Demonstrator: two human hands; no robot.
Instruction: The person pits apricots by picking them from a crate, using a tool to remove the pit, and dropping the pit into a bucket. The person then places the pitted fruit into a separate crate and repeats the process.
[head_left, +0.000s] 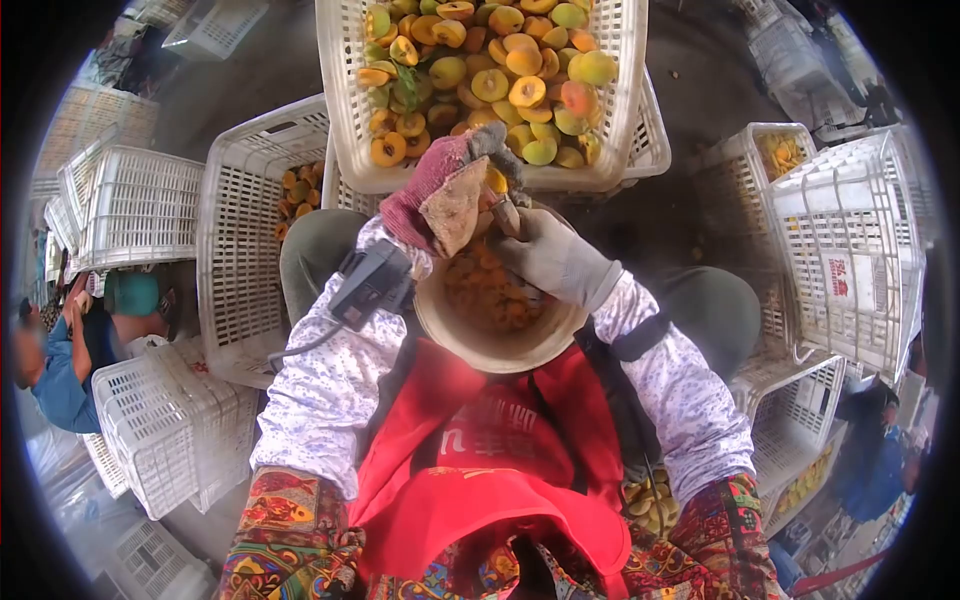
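My left hand (440, 195), in a maroon and tan work glove with dark grey fingertips, is closed around a piece of apricot (495, 181). My right hand (560, 258), in a grey glove, grips a small, short-bladed knife (507, 216) against the fruit. Most of the knife is hidden by the fingers. Both hands meet above a pale bucket (500, 362) between my knees, which holds orange fruit scraps or pits (490, 292). Just beyond stands a white crate (350, 165) heaped with apricots (490, 85), many of them halved.
At left, a tilted white crate (235, 250) contains some halves (298, 195). Stacked crates (850, 270) stand at right and more (165, 420) at lower left. A person in a blue top (68, 375) sits at far left. A red apron (480, 440) covers my lap.
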